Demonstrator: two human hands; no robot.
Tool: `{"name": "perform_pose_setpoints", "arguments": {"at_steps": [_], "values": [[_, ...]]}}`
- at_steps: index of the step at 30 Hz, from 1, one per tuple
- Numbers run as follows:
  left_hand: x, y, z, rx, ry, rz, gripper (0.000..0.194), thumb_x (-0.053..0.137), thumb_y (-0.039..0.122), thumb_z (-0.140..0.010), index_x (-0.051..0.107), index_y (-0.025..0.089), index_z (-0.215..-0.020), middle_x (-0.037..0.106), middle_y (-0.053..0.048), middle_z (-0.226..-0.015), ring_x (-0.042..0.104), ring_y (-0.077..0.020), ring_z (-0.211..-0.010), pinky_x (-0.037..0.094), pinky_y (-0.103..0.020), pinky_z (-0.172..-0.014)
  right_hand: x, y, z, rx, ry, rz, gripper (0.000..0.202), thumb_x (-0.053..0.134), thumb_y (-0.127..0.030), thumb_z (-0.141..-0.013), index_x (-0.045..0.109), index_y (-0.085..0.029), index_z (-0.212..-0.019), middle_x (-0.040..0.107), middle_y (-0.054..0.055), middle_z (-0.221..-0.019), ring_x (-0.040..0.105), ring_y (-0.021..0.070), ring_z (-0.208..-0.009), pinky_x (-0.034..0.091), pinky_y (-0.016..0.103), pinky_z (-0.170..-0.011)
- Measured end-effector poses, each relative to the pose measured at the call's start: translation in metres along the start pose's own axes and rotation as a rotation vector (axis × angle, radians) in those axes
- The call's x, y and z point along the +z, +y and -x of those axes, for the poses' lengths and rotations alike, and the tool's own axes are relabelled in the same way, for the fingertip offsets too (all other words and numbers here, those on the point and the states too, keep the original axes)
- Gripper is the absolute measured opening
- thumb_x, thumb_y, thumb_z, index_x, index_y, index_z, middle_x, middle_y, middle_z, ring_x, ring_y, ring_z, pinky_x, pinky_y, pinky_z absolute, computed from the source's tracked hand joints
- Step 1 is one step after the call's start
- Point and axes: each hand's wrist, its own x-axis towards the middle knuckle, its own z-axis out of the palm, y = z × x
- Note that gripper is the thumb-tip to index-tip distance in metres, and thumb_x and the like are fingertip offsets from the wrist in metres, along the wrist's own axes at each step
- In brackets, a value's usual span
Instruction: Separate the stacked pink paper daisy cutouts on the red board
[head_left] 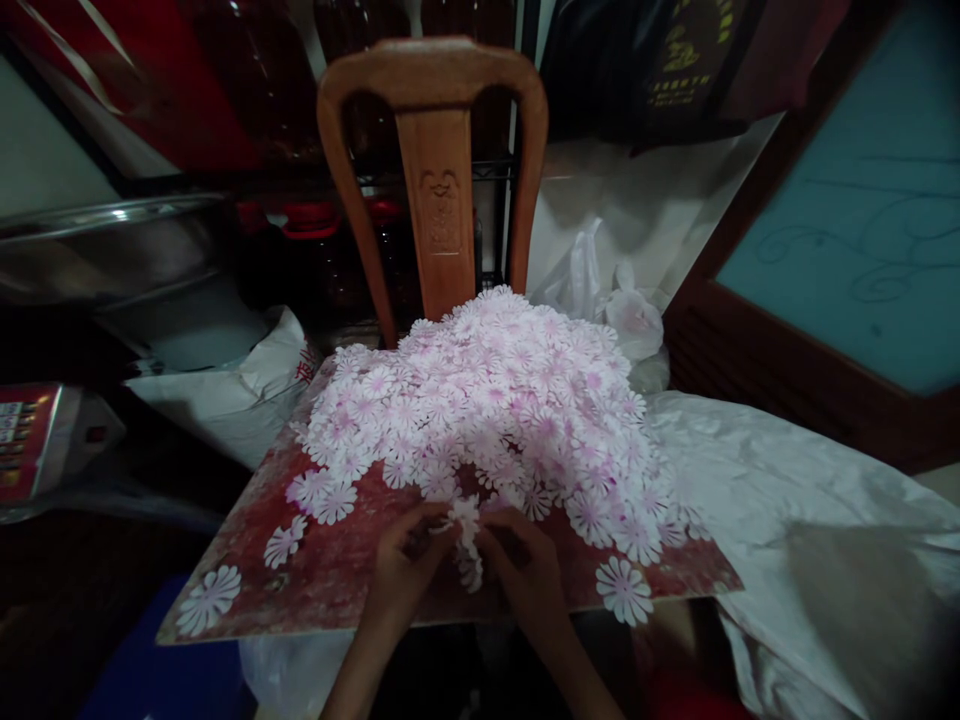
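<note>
Between my two hands, over the near part of the red board, are white flower-shaped petal pieces that look bunched together. My left hand pinches them from the left with thumb and finger. From the right, my right hand pinches the same bunch. Just beyond my fingers rises a large heap of white petal pieces with pink-purple centres. Single petal pieces lie apart from the heap: one at the near left corner and one at the near right edge.
A carved wooden chair back stands behind the board. To the right lies a large white sack, with tied plastic bags behind it. On the left are a metal basin and a white printed sack. Below left sits something blue.
</note>
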Motion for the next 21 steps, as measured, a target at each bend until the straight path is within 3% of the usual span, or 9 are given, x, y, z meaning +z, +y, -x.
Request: {"name": "perform_pose_setpoints", "arguments": {"at_steps": [4,8,10,13,16,19,21], "values": [[-0.004,-0.001,-0.001,0.0,0.057,0.051,0.034,0.074,0.028,-0.052,0.059,0.013,-0.079,0.064,0.0,-0.074,0.059,-0.0042,-0.063,0.048,-0.009,-0.059,0.0,-0.004,0.0,0.082,0.01,-0.099,0.024,0.065,-0.032,-0.076,0.062,-0.019,-0.095,0.064,0.002,-0.08,0.06,0.0097,-0.069,0.047,0.019,-0.066],[-0.008,0.002,-0.003,-0.004,0.117,0.113,0.036,0.071,0.038,-0.057,0.053,0.014,-0.078,0.055,0.004,-0.057,0.051,-0.0021,-0.048,0.04,-0.009,-0.046,-0.001,-0.004,0.005,0.194,-0.339,-0.117,0.022,0.066,-0.035,-0.074,0.067,-0.014,-0.084,0.057,-0.001,-0.053,0.053,0.0073,-0.047,0.039,0.016,-0.047],[-0.01,0.002,-0.003,-0.002,0.112,0.116,0.037,0.069,0.041,-0.06,0.052,0.014,-0.077,0.052,0.005,-0.055,0.048,-0.0017,-0.045,0.038,-0.009,-0.044,-0.002,-0.004,0.006,0.234,-0.414,-0.131,0.025,0.061,-0.038,-0.077,0.065,-0.013,-0.081,0.052,-0.002,-0.046,0.047,0.0057,-0.04,0.033,0.015,-0.042],[-0.012,-0.002,-0.002,-0.012,0.106,0.059,0.037,0.069,0.039,-0.06,0.054,0.013,-0.081,0.054,0.004,-0.058,0.048,-0.001,-0.048,0.038,-0.009,-0.046,-0.001,-0.008,0.005,0.203,-0.272,-0.164,0.025,0.061,-0.038,-0.078,0.06,-0.015,-0.09,0.054,-0.002,-0.057,0.046,0.0037,-0.046,0.034,0.014,-0.045],[-0.01,-0.008,0.0,0.017,0.067,0.053,0.03,0.07,0.028,-0.057,0.057,0.013,-0.08,0.06,0.002,-0.071,0.055,-0.0021,-0.062,0.044,-0.007,-0.056,0.001,-0.011,0.001,0.147,-0.176,-0.16,0.043,0.071,-0.031,-0.069,0.051,-0.022,-0.106,0.055,-0.002,-0.078,0.05,0.0044,-0.062,0.04,0.014,-0.057],[-0.006,-0.013,0.0,0.028,0.041,0.056,0.024,0.071,0.02,-0.052,0.057,0.012,-0.07,0.06,0.001,-0.073,0.057,-0.0043,-0.07,0.046,-0.008,-0.063,0.001,-0.009,-0.002,0.104,-0.186,-0.074,0.033,0.072,-0.03,-0.068,0.056,-0.02,-0.095,0.053,-0.003,-0.075,0.049,0.0051,-0.064,0.039,0.015,-0.059],[-0.003,-0.015,0.0,-0.006,0.072,0.027,0.031,0.073,0.024,-0.049,0.058,0.012,-0.073,0.06,0.0,-0.071,0.055,-0.0048,-0.066,0.045,-0.01,-0.059,0.001,-0.005,-0.002,0.092,-0.162,-0.049,0.022,0.069,-0.031,-0.071,0.058,-0.017,-0.083,0.053,-0.002,-0.07,0.048,0.0051,-0.061,0.038,0.016,-0.058]]}}
